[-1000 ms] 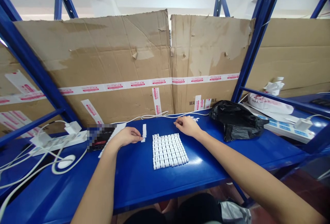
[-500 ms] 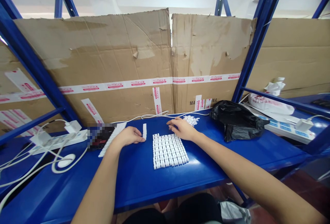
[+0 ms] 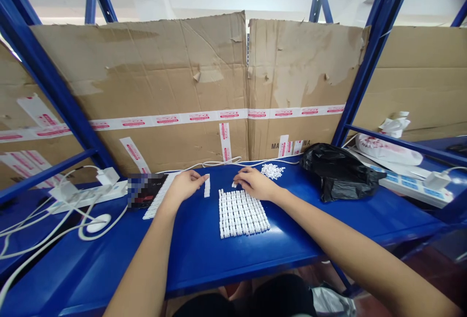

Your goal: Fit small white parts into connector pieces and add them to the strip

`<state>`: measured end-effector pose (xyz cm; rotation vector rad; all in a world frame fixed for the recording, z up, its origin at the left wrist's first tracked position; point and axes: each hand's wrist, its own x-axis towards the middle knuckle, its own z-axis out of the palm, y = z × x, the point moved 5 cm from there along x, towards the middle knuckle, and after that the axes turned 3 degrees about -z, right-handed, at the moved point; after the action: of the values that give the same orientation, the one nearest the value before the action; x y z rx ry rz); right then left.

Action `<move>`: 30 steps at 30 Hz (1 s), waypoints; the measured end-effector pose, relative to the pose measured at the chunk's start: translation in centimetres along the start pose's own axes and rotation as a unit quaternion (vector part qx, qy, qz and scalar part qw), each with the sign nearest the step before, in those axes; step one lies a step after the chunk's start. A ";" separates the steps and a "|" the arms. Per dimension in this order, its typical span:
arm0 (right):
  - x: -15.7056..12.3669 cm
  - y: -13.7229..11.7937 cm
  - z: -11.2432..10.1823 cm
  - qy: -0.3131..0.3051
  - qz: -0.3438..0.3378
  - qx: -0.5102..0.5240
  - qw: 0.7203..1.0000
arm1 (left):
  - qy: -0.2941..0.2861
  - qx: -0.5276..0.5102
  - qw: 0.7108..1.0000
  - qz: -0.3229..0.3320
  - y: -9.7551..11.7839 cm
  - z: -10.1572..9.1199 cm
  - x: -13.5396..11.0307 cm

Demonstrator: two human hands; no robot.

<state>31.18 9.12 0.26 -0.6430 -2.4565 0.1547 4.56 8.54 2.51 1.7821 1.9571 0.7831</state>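
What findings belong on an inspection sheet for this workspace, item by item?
Surface: blue shelf top, glossy.
Job's things: grid of small white plastic pieces; narrow white strip of pieces beside it; loose pile of white pieces behind it.
Clutter: black plastic bag; pixelated device; white comb-like strip.
Hands: left hand beside the narrow strip, contact unclear; right hand over the grid's far edge.
Cables: white cables; two white power strips.
Surroundings: cardboard sheets with red-and-white tape; blue rack uprights.
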 end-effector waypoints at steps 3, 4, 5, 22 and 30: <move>-0.2 2.2 -0.6 0.035 0.052 -0.012 0.998 | 0.073 -0.023 0.996 0.050 1.3 -0.4 -0.3; -0.2 2.7 -0.6 0.042 0.064 -0.013 0.997 | 0.089 -0.043 0.993 0.067 1.8 -0.4 -0.4; -0.2 3.2 -0.6 0.043 0.073 -0.014 0.996 | 0.099 -0.064 0.989 0.086 2.2 -0.2 -0.6; 0.4 -1.5 -2.4 0.156 0.022 0.187 0.970 | -0.170 -0.482 0.858 0.057 6.6 7.1 -2.9; 0.1 -1.3 -2.4 0.233 0.063 0.151 0.959 | -0.165 -0.564 0.809 0.030 6.8 8.1 -2.8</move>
<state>31.95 7.90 2.60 -0.6176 -1.8909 0.3745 15.17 7.25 0.31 1.0872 0.8189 1.1944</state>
